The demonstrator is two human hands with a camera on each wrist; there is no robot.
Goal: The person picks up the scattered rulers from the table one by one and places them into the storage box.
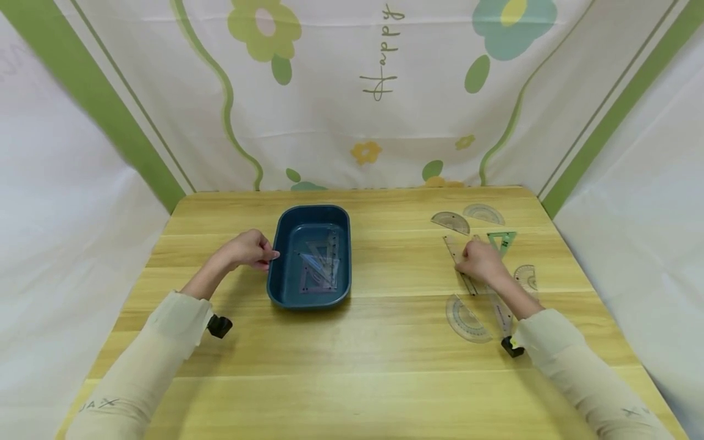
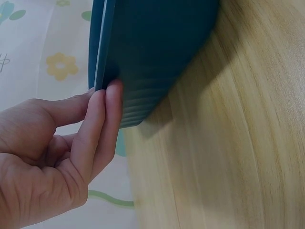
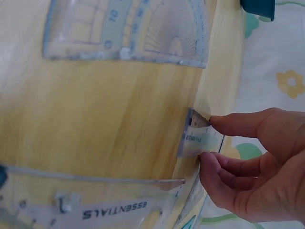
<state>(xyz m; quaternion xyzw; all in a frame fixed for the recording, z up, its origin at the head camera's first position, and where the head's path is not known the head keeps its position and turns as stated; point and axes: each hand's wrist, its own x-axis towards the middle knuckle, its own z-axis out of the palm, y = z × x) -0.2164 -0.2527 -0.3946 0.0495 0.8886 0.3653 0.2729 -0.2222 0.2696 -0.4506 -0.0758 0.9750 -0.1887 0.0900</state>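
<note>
My left hand pinches the left rim of a dark blue plastic tub, thumb on the inside and fingers outside, as the left wrist view shows. Inside the tub lie clear set squares and what looks like a clear ruler along the right wall. At the right of the table, my right hand pinches a clear ruler across its width, thumb on one edge and fingers on the other. That hand hides part of the ruler in the head view.
Around the right hand lie several protractors, one in front and two behind, a green set square and another clear ruler marked ESSENTIALS. The wooden table ends at a flowered cloth backdrop.
</note>
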